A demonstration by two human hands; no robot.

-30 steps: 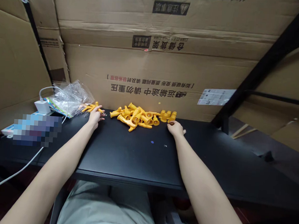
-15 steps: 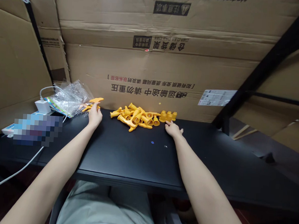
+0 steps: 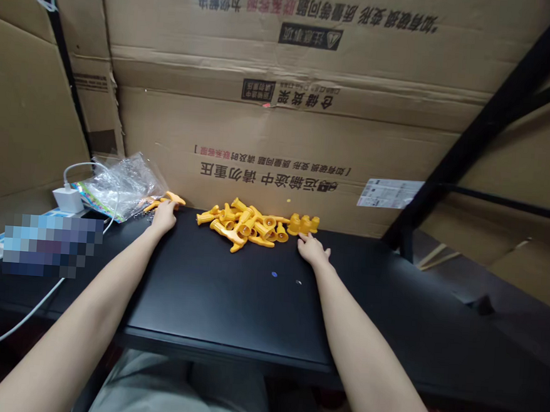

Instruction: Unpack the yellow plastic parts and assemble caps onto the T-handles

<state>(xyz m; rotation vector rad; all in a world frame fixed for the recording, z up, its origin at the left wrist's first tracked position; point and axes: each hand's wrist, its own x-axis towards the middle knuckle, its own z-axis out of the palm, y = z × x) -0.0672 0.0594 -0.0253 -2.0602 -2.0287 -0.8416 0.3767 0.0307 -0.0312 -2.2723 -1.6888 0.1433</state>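
Note:
My left hand is at the back left of the black table, closed at the fingertips on an orange plastic T-shaped piece. More orange pieces lie just beside it, partly hidden by the hand and a clear bag. On the right, my right hand rests low with its fingers apart, tips close to a short row of small yellow plastic pieces standing upright. Contact there is hard to make out. Between the hands lies a loose pile of yellow plastic pieces, some flared like cups, some T-shaped.
A crinkled clear plastic bag lies at the back left, near a white charger with a cable and a blurred-out object. A cardboard wall closes off the back. Small blue bit on the black table.
My left hand has come down with the orange T-shaped piece toward the other orange pieces by the bag. My right hand stays by the upright yellow pieces. The view has shifted slightly.

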